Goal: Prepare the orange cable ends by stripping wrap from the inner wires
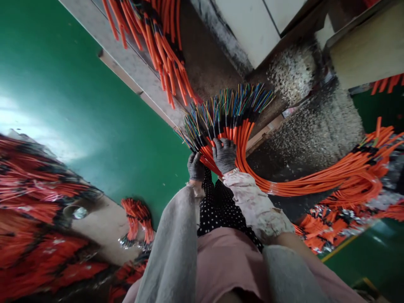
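Observation:
A wide bundle of orange cables (246, 145) fans out in front of me, its black-sleeved ends stripped to thin coloured wires (227, 101). My right hand (224, 155), in a grey glove, lies over the cables below the black sleeves, its fingers bent around some of them. At the bundle's left edge, my left hand (195, 166), also gloved in grey, is closed on the outermost cables. How many strands each hand holds is hidden. From there the bundle curves down and runs off to the right.
Another orange cable bundle (164, 50) lies on the bench (126, 54) at the top. Small pale scraps (315, 126) cover the surface at right. Heaps of orange cables (38, 235) lie at left, and more coils (331, 223) at lower right. Green floor (126, 139) shows at left.

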Tool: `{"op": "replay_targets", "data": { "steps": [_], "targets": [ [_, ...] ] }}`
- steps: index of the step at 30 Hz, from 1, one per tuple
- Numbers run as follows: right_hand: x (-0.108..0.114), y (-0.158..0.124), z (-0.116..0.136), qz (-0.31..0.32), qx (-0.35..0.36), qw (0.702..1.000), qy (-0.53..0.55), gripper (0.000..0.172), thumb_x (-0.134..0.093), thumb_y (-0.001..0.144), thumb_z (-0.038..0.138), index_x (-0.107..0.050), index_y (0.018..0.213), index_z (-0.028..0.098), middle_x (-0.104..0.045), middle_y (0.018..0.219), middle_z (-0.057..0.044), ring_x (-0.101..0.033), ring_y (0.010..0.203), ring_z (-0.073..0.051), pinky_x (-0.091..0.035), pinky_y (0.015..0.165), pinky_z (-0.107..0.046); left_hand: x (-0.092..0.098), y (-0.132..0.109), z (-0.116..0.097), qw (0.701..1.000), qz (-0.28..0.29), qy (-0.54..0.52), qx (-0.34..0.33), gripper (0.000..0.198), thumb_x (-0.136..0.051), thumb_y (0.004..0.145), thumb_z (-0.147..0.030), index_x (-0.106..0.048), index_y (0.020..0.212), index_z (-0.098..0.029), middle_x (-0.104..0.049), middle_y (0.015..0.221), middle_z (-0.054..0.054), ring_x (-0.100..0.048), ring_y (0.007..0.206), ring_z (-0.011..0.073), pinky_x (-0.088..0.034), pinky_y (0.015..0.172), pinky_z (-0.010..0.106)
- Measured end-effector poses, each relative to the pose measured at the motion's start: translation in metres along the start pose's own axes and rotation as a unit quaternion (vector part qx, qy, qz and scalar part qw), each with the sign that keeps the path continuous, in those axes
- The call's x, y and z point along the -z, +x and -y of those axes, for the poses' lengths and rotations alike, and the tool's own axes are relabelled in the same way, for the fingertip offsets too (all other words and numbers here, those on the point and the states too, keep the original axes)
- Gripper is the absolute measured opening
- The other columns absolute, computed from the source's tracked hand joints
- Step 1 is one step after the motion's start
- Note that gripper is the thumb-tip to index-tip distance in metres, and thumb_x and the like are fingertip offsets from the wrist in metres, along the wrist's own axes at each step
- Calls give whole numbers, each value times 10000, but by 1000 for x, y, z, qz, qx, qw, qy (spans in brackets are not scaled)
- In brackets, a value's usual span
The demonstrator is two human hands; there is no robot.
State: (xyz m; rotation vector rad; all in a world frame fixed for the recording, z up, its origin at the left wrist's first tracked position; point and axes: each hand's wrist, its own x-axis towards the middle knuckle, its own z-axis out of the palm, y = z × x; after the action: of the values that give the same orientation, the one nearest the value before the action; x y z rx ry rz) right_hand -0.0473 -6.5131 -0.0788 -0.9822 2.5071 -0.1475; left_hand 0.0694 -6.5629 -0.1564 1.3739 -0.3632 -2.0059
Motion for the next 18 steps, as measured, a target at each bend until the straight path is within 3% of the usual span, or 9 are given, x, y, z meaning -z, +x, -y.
{"op": "replay_targets", "data": {
  "steps": [5,9,11,15,18],
  "targets": [
    [-10,12,10,-53,-72,996,7,465,-437,1081,340,-595,1477,155,-577,1377,-198,-472,1226,-356,-358,1021,-502,-4,6,-18,997,47,52,-25,385,-1000,583,-390,-769,826,-200,-748,813,-14,-646,719,108,-522,717,238],
    [-15,7,15,-21,6,999,24,428,-444,1071,278,-643,1447,226,-592,1365,-160,-489,1232,-333,-380,1048,-485,-6,12,-28,992,79,85,-44,422,-1007,575,-439,-807,857,-196,-771,833,15,-670,747,132,-548,748,261],
    [-15,1,16,-1,27,999,34,445,-429,1075,258,-625,1474,227,-584,1392,-150,-489,1250,-315,-381,1074,-461,-7,15,-30,991,74,100,-51,420,-1002,585,-440,-812,869,-196,-777,853,19,-682,767,141,-557,760,266],
    [-11,-3,13,-15,-64,998,17,487,-413,1084,280,-563,1533,164,-527,1426,-189,-477,1270,-316,-367,1118,-465,-6,18,-34,992,26,115,-50,443,-989,602,-431,-801,921,-185,-758,856,15,-655,705,123,-542,674,249],
    [-9,2,14,-14,-80,996,21,452,-449,1058,258,-614,1469,166,-526,1409,-189,-478,1249,-329,-379,1093,-476,-6,19,-38,990,36,126,-47,489,-977,617,-449,-799,980,-174,-761,906,39,-672,744,150,-567,695,280]
  ]
}}
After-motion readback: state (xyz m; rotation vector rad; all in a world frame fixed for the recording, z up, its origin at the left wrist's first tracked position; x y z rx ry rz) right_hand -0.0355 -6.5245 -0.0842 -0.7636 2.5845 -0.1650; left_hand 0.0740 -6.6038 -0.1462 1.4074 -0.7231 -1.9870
